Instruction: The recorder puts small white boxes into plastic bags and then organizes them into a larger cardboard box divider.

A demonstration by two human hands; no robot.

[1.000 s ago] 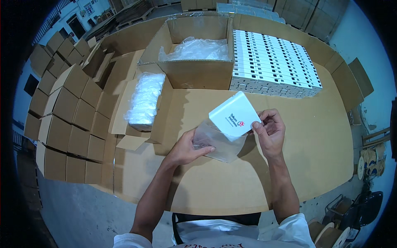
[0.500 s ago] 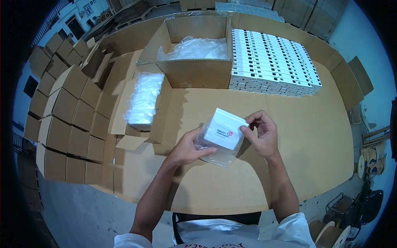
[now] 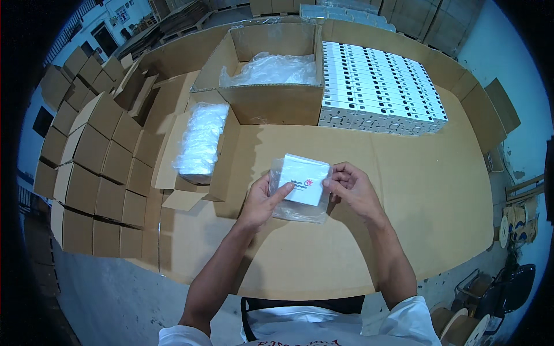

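A small white square box (image 3: 304, 180) with a small red mark lies flat inside a clear plastic bag (image 3: 297, 211) just above the cardboard-covered table (image 3: 404, 230). My left hand (image 3: 262, 199) holds the bag's left side, its index finger resting on the box. The fingers of my right hand (image 3: 351, 187) pinch the box's right edge through the bag. Both forearms come up from the lower edge.
A big open carton (image 3: 271, 101) lined with clear plastic stands at the back. Rows of white boxes (image 3: 375, 86) fill the back right. A smaller open carton with a stack of plastic bags (image 3: 201, 141) sits left. Several closed cartons (image 3: 86, 167) line the far left.
The white box, tilted and held high above the bag a second ago, has come down and gone flat into the bag. Both hands have closed in on it.
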